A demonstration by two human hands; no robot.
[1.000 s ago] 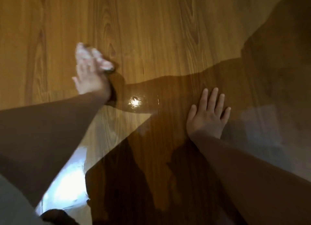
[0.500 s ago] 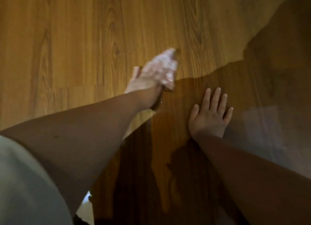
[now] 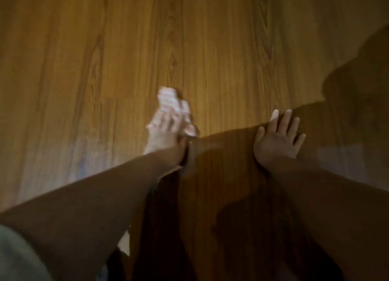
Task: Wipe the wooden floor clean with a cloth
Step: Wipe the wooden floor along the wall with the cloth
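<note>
My left hand [image 3: 163, 131] lies flat on a crumpled white cloth [image 3: 171, 101] and presses it onto the wooden floor [image 3: 221, 49], thumb spread to the left; the cloth sticks out beyond the fingertips. Both are blurred by motion. My right hand [image 3: 277, 137] rests palm down on the floor to the right of it, fingers spread and straight, holding nothing. The two hands are apart.
Glossy brown floorboards fill the view. A dark shadow [image 3: 347, 116] of my body covers the right and lower part. A pale sleeve [image 3: 19, 257] shows at the bottom left corner.
My left hand swept the cloth from the far left to the right, towards my right hand, then drew back a little left and nearer. My right hand stayed planted.
</note>
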